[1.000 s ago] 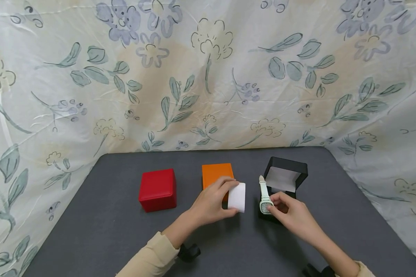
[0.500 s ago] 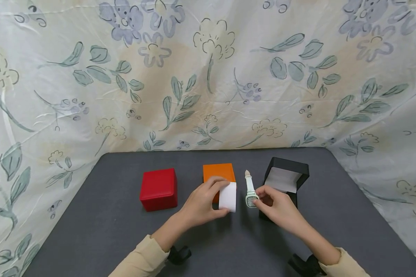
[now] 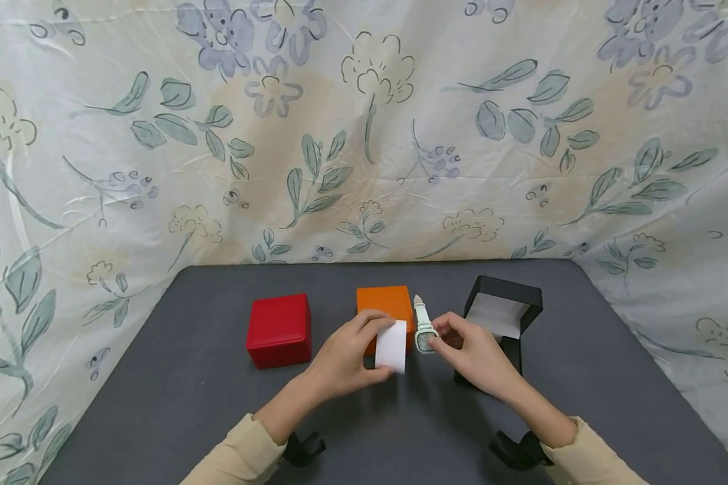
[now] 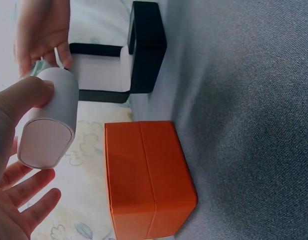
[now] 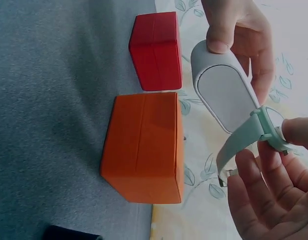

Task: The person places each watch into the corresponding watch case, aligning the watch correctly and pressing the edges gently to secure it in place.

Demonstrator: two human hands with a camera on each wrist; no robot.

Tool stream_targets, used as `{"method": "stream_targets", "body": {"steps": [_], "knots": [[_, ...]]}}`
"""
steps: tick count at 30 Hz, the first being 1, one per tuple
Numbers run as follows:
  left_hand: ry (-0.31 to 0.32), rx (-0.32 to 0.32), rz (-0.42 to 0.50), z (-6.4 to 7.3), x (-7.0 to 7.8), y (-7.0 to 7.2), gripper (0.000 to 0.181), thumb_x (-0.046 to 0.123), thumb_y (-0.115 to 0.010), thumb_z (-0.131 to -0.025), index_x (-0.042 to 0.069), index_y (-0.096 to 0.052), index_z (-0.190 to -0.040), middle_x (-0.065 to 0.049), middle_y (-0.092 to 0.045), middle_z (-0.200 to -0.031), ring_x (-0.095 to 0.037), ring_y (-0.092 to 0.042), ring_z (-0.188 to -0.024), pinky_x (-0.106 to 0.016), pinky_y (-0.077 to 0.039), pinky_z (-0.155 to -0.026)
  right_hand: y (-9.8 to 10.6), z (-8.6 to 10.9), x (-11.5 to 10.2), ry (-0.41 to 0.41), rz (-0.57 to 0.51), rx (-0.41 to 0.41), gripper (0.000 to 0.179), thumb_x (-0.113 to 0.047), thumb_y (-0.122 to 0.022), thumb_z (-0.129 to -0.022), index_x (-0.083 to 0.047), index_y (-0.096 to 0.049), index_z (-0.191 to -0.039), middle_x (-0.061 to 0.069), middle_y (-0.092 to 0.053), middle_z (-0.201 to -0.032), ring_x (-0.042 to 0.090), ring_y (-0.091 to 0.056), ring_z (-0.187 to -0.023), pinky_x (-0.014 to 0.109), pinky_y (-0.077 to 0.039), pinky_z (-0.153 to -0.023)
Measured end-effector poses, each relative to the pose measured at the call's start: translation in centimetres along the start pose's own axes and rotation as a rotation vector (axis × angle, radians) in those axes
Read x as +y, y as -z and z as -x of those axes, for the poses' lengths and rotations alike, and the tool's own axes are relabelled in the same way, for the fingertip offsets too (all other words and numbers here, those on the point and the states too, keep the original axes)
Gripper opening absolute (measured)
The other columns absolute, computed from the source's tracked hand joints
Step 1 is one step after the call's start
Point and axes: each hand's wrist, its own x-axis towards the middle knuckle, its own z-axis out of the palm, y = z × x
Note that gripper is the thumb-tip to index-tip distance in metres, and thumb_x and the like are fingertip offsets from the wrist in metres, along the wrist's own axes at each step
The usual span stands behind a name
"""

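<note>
My left hand (image 3: 344, 353) grips a white watch cushion (image 3: 391, 347) between thumb and fingers, above the table in front of the orange box. In the left wrist view, the cushion (image 4: 48, 140) shows a rounded end, with my thumb on its side. A pale green wristwatch (image 3: 423, 329) is pinched at its case by my right hand (image 3: 474, 353), just right of the cushion. The right wrist view shows the watch strap (image 5: 242, 136) hanging unfastened near the cushion (image 5: 224, 97); whether they touch I cannot tell.
An orange box (image 3: 383, 301) stands closed behind my left hand. To its left is a closed red box (image 3: 279, 331). At right, a black box (image 3: 506, 288) has its lid raised, showing a pale lining. A floral cloth (image 3: 364, 135) hangs behind the grey table (image 3: 158, 377).
My right hand has carried the watch leftward, away from the black box and close to the cushion. The left hand, still holding the cushion, has shifted slightly left.
</note>
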Motion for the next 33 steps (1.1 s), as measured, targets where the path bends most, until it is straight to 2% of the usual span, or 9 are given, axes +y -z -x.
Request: {"method": "stream_targets", "body": {"steps": [9,18,23,33], "knots": [[-0.042,0.036,0.006,0.0,0.1,0.3,0.066,0.033,-0.079,-0.070,0.013,-0.051,-0.126,0.001,-0.048,-0.125,-0.011,-0.050,-0.103,-0.024,-0.049,-0.083,-0.1,-0.6,-0.9,0.021,-0.038,-0.038,0.012,-0.020,-0.064,-0.087,-0.015,-0.060,-0.097,-0.006,-0.061,-0.082,0.006,-0.057,-0.069,0.022,-0.049,-0.061],[-0.049,0.042,0.017,0.0,0.1,0.4,0.065,0.031,-0.079,-0.070,0.012,-0.051,-0.126,0.000,-0.048,-0.125,-0.011,-0.050,-0.103,-0.023,-0.049,-0.082,-0.2,-0.9,-1.4,0.044,-0.048,-0.067,0.012,-0.019,-0.064,-0.086,-0.015,-0.060,-0.097,-0.006,-0.062,-0.083,0.011,-0.059,-0.069,0.022,-0.049,-0.060],[-0.067,0.066,0.022,0.0,0.1,0.3,0.067,0.032,-0.079,-0.069,0.011,-0.051,-0.126,-0.002,-0.048,-0.125,-0.011,-0.050,-0.104,-0.023,-0.050,-0.083,-0.4,-1.0,-1.4,0.048,-0.052,-0.086,0.011,-0.018,-0.065,-0.086,-0.016,-0.060,-0.096,-0.006,-0.062,-0.083,0.015,-0.060,-0.069,0.022,-0.049,-0.060],[-0.072,0.110,0.044,-0.1,0.1,0.2,0.067,0.031,-0.078,-0.070,0.011,-0.050,-0.127,0.000,-0.047,-0.126,-0.008,-0.050,-0.103,-0.020,-0.050,-0.080,-0.6,-1.1,-2.0,0.072,-0.067,-0.088,0.014,-0.021,-0.065,-0.086,-0.014,-0.060,-0.097,-0.005,-0.063,-0.083,0.007,-0.056,-0.066,0.022,-0.049,-0.058]]}}
